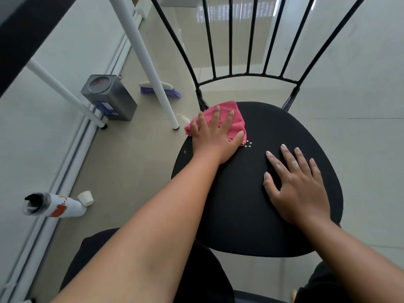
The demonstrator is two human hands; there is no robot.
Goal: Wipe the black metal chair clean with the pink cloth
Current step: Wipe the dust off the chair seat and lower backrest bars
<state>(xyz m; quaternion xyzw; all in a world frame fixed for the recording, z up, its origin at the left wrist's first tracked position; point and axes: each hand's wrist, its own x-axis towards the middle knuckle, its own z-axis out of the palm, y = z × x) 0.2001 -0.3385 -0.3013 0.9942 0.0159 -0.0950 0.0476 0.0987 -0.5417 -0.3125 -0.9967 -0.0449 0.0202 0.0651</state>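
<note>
The black metal chair (282, 132) stands in front of me, its round seat facing up and its thin bars rising at the back. A pink cloth (237, 119) lies at the seat's far left edge. My left hand (215, 136) presses flat on the cloth with fingers spread and straight. My right hand (297, 184) rests flat on the bare seat at the right, fingers straight and apart, holding nothing. A few small white dots mark the seat just right of the cloth.
White table legs (150, 62) slant down to the tiled floor left of the chair. A metal tin (109, 97) and a purple brush (161, 88) sit on the floor beyond them. A white spray bottle (54, 206) and a small white cup (86, 197) lie near the wall.
</note>
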